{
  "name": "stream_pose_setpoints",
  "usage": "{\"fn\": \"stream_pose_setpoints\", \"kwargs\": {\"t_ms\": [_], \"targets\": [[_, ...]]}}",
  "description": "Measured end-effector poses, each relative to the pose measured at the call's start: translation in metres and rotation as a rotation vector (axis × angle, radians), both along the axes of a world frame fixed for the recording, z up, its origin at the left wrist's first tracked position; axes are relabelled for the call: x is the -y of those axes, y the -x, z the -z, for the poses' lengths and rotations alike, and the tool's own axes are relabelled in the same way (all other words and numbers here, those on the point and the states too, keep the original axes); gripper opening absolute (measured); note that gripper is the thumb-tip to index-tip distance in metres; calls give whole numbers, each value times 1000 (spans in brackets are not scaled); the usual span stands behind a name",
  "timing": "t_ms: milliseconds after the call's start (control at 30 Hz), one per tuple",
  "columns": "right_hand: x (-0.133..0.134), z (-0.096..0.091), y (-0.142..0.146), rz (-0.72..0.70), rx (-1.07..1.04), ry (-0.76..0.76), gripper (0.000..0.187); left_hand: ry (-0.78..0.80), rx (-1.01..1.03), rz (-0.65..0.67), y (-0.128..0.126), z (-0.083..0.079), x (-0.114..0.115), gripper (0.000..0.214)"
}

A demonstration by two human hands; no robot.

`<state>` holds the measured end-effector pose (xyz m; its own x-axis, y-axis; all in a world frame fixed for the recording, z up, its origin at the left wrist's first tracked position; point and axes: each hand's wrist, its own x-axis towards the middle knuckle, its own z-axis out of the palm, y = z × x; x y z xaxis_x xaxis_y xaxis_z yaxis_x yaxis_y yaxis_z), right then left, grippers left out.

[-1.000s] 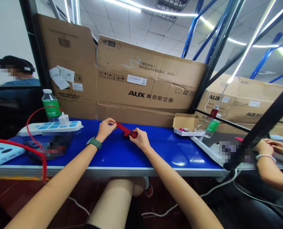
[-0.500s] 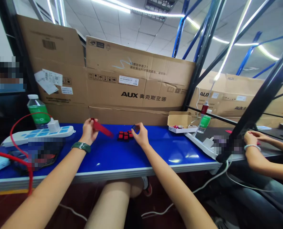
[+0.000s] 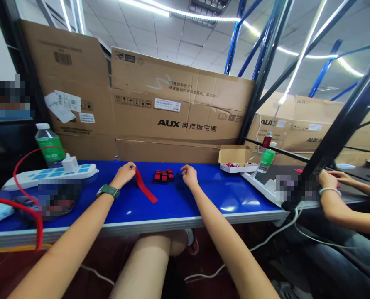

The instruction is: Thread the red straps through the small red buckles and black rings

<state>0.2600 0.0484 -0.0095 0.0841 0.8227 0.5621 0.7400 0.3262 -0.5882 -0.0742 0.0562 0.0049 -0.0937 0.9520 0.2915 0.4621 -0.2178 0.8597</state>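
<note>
Left hand (image 3: 123, 174) pinches the top end of the red strap (image 3: 144, 187). Right hand (image 3: 189, 175), narrowly curled and empty, has red-and-black blocks (image 3: 162, 175) at 9 o'clock.

Flattened brown cardboard cartons (image 3: 178, 104) printed with the AUX air-conditioner logo stand in a wall behind the blue tabletop (image 3: 203, 218), with paper notes (image 3: 62, 104) stuck to one. Blue and black steel racking (image 3: 234, 41) rises to the right. Above are white ceiling tiles (image 3: 172, 37) and bright LED strip lights (image 3: 185, 13). The floor (image 3: 4, 270), seemingly dark reddish, carries a white cable (image 3: 209, 277).
</note>
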Motion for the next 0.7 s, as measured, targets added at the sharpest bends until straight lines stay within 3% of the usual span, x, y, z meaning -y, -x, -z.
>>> {"fn": "stream_pose_setpoints", "kwargs": {"t_ms": [67,167,267,367,500,600,633,700], "targets": [[2,0,-1,43,47,36,38,-107,-393,-102,5,5,-4,11],[7,-3,2,52,123,66,40,-128,-587,-115,11,9,-9,28],[13,-6,6,-31,273,106,33,-29,-677,-67,14,12,-13,40],[20,-10,9,-68,451,169,26,14,-797,-26,13,17,-13,40],[31,-15,10,94,544,237,26,-29,-845,69,11,20,-14,42],[39,-20,15,232,548,193,28,-35,-848,69,7,15,-10,45],[42,-21,19,215,551,150,29,-27,-847,46,5,13,-9,47],[48,-23,30,46,572,39,32,-23,-838,24,0,10,-4,49]]}}
